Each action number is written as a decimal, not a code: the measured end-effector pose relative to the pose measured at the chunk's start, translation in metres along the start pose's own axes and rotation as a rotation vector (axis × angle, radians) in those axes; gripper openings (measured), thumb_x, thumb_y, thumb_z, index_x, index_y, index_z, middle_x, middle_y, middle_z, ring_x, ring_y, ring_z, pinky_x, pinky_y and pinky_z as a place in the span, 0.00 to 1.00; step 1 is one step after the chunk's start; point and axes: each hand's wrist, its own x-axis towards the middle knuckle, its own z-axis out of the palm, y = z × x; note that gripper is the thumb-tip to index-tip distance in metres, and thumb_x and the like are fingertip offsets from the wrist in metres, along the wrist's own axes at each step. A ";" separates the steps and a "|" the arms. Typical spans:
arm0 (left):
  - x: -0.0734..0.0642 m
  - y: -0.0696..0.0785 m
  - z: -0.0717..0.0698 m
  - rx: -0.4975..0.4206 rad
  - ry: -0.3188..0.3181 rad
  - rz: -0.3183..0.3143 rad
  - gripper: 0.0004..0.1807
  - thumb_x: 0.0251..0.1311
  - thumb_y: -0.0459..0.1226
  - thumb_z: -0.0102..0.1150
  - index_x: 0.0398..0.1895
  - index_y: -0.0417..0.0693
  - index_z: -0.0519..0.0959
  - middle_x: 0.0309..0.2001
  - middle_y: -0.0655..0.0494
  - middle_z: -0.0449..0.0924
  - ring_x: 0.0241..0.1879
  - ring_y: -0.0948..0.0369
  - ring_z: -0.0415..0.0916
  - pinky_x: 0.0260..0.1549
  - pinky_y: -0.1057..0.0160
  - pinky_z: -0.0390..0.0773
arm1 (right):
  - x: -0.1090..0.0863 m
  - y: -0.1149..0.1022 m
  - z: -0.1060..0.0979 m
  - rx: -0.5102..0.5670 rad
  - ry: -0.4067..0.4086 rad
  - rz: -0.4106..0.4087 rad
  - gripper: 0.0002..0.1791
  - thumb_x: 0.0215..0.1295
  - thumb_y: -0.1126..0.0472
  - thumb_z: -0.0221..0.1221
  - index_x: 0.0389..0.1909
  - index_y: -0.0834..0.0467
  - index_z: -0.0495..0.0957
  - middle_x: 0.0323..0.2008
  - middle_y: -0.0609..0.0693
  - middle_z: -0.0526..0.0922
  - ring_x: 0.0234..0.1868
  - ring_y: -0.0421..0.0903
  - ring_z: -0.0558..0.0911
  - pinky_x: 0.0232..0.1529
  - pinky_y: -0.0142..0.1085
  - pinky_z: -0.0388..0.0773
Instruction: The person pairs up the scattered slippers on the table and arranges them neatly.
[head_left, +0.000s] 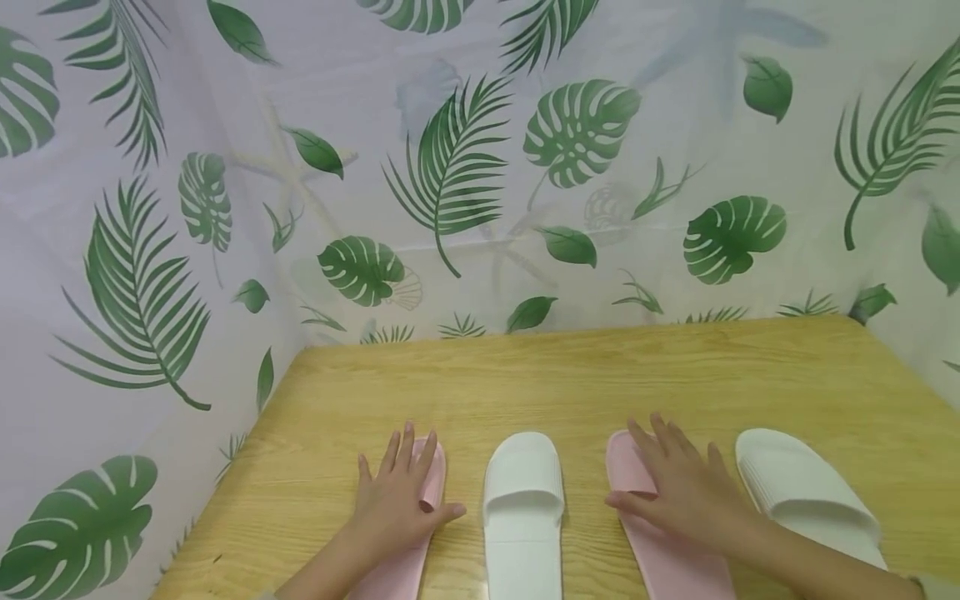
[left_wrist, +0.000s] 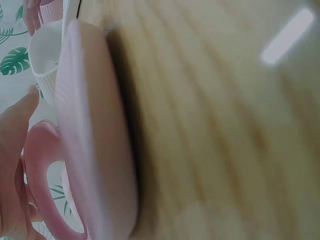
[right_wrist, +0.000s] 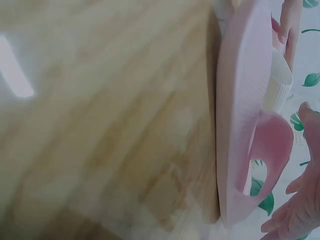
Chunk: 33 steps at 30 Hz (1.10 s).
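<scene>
Two pink slippers and two white slippers lie in a row on the wooden table, colours alternating. My left hand is spread over the strap of the left pink slipper, fingers straight and pointing away. In the left wrist view that hand is beside the pink strap. Over the other pink slipper is my right hand, its fingers also extended. The right wrist view shows this hand just off the strap. Neither hand grips anything.
A white slipper lies between the pink ones, and another white slipper is at the far right, angled outward. The wooden table ends at a leaf-patterned cloth at the back and sides.
</scene>
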 end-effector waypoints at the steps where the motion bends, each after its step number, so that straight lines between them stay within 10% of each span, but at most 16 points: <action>1: -0.001 0.000 0.000 -0.003 0.002 -0.005 0.55 0.49 0.71 0.49 0.74 0.51 0.51 0.74 0.39 0.43 0.71 0.41 0.45 0.56 0.24 0.45 | -0.001 -0.001 0.001 0.005 0.002 0.007 0.54 0.51 0.27 0.56 0.70 0.59 0.58 0.68 0.70 0.56 0.67 0.69 0.59 0.54 0.75 0.48; 33: -0.017 -0.004 0.016 0.026 0.113 0.015 0.48 0.45 0.65 0.62 0.68 0.53 0.63 0.68 0.34 0.58 0.66 0.40 0.59 0.41 0.33 0.73 | -0.017 -0.016 0.024 -0.073 0.090 0.034 0.49 0.46 0.32 0.63 0.65 0.57 0.66 0.63 0.68 0.65 0.62 0.67 0.66 0.34 0.66 0.72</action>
